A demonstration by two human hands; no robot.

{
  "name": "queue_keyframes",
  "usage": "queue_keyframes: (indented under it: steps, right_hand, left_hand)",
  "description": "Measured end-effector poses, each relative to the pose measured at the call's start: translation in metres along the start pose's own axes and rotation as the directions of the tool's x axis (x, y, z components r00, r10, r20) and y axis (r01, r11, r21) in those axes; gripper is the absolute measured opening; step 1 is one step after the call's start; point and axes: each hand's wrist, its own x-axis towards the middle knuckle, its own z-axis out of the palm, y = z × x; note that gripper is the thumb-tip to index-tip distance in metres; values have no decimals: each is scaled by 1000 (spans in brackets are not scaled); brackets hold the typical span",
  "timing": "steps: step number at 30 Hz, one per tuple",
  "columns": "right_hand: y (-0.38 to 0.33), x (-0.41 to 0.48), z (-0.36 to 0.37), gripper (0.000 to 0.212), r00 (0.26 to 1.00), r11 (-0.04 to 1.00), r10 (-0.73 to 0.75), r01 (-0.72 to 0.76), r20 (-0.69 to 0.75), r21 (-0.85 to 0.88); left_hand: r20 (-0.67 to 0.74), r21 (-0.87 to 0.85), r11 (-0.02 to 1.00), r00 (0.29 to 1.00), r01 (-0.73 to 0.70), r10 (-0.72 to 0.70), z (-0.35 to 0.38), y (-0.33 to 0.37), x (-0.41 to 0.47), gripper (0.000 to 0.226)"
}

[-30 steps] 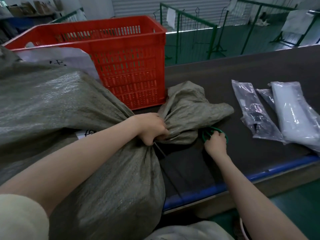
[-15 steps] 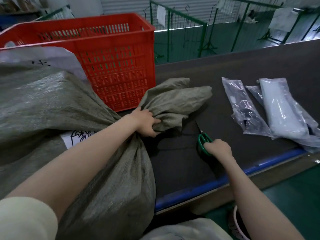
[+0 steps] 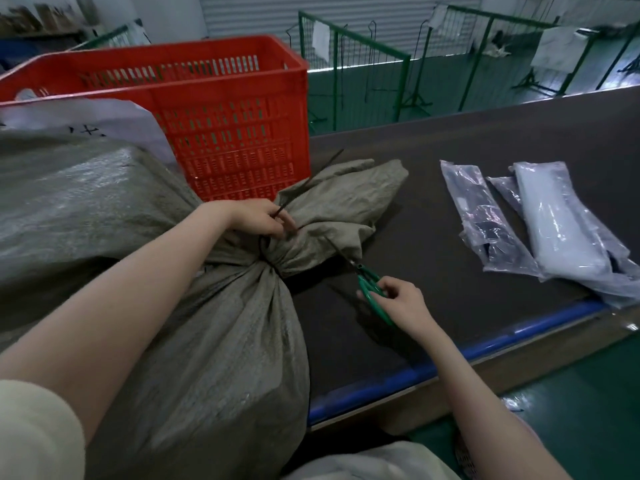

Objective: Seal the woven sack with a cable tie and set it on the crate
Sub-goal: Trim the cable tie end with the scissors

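Note:
A large grey-green woven sack [image 3: 214,334] lies across the dark table, its neck gathered and cinched by a black cable tie [image 3: 308,178] whose long tail sticks up toward the crate. My left hand [image 3: 258,218] pinches that tail just above the cinched neck. My right hand [image 3: 398,301] grips green-handled scissors [image 3: 369,284], their blades pointing up-left at the sack's loose mouth flap. The red slatted crate [image 3: 239,133] stands right behind the sack's neck.
Two clear plastic packets [image 3: 485,220] [image 3: 561,230] lie on the table's right side. The table's blue front edge [image 3: 519,336] runs below my right hand. A white printed bag [image 3: 104,123] leans between sack and crate. Green wire fencing [image 3: 363,64] stands behind the table.
My left hand let go of the bunched neck and now pinches the tie's tail. My right hand lifted the scissors off the table and brought them toward the sack's neck.

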Motion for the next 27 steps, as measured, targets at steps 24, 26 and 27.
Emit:
queue_keyframes:
  steps: [24, 26, 27]
  right_hand:
    - [-93, 45, -15, 63, 830, 627, -437, 557, 346, -544]
    - [-95, 47, -16, 59, 817, 623, -455, 577, 355, -529]
    - [-95, 48, -17, 57, 815, 623, -457, 579, 357, -526]
  left_hand:
    - [-102, 264, 954, 979, -142, 174, -27, 11, -40, 22]
    - [-99, 295, 942, 976, -159, 196, -26, 13, -38, 21]
    - [-99, 305, 938, 974, -167, 206, -25, 13, -38, 20]
